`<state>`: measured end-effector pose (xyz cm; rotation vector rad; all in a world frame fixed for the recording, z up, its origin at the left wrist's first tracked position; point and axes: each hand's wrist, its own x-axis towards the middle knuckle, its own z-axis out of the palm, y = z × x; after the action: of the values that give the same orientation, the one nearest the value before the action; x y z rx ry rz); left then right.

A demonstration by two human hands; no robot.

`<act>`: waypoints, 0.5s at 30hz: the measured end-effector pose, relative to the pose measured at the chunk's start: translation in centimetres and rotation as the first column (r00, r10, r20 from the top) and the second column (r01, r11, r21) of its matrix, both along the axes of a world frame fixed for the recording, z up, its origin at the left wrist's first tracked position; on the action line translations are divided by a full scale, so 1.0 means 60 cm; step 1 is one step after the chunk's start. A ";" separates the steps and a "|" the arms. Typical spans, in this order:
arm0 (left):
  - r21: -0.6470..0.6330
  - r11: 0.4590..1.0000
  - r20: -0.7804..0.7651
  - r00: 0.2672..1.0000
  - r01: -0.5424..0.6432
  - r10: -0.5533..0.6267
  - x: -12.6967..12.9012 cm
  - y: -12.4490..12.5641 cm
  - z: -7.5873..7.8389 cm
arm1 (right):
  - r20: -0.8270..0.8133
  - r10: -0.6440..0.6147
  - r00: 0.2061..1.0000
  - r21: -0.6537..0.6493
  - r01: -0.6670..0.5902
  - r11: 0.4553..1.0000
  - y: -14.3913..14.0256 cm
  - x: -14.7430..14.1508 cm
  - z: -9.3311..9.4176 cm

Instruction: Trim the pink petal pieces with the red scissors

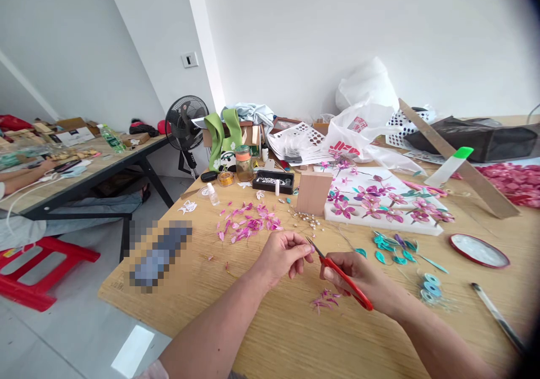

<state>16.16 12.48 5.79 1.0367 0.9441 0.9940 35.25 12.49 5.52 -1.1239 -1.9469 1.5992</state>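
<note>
My right hand (352,275) is closed around the red handles of a pair of scissors (343,278), whose blades point up and left toward my other hand. With thumb and fingers pinched together, my left hand (289,255) holds a small pink petal (313,249) right by the blade tips. The petal is mostly covered by my fingertips. On the table below the scissors lies a little heap of thin pink trimmings (324,300). Beyond my left hand, loose pink petals (248,221) are scattered over the wood.
A white foam board (383,221) bears pink wire flowers. Right of my hands are teal leaves (394,247), thread spools (431,285), a red-rimmed lid (478,250) and a pen (495,314). A wooden block (314,193) stands behind pearl beads (307,220). Another person's arm (27,176) rests at the left table.
</note>
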 end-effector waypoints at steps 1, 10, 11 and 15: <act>-0.001 1.000 0.005 1.000 0.000 0.000 0.000 0.000 0.000 | -0.005 0.000 1.000 0.001 0.000 1.000 0.001 0.000 -0.002; 0.004 1.000 0.037 0.999 -0.014 0.014 0.000 0.000 0.000 | -0.006 -0.012 1.000 0.020 0.012 1.000 0.004 0.002 -0.010; 0.003 1.000 0.040 0.999 -0.014 0.014 0.000 0.000 0.000 | -0.006 -0.012 1.000 0.025 0.012 1.000 0.005 0.002 -0.010; 0.002 1.000 0.038 0.999 -0.011 0.010 0.000 0.001 -0.001 | -0.009 -0.010 1.000 0.024 0.010 1.000 0.004 0.001 -0.007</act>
<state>16.18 12.57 5.71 1.0127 0.9182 1.0205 35.31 12.70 5.07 -1.1131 -1.9471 1.5686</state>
